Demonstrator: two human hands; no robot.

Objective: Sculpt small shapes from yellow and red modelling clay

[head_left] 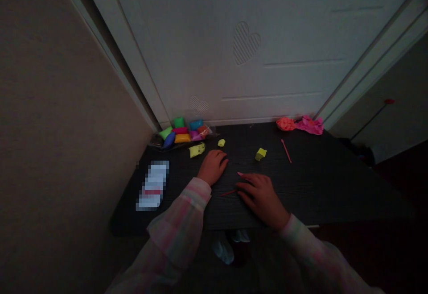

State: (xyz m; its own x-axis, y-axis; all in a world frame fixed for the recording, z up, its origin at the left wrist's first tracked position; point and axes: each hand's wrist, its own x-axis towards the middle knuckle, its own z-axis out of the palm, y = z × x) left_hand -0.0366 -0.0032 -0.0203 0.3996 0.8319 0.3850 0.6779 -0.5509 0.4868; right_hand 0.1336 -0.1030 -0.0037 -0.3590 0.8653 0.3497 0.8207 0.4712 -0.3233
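My left hand rests knuckles-up on the dark table, fingers curled under; what is beneath it is hidden. A yellow clay wrapper and a small yellow clay lump lie just beyond it. My right hand lies on the table with fingers closed around a thin pink stick tool, whose ends poke out at both sides. A yellow clay cube sits ahead of that hand.
A clear bag of coloured clay packs lies at the back left by the white door. Orange and pink clay wrappers sit at the back right, a second pink stick nearby. A blurred card lies at the left.
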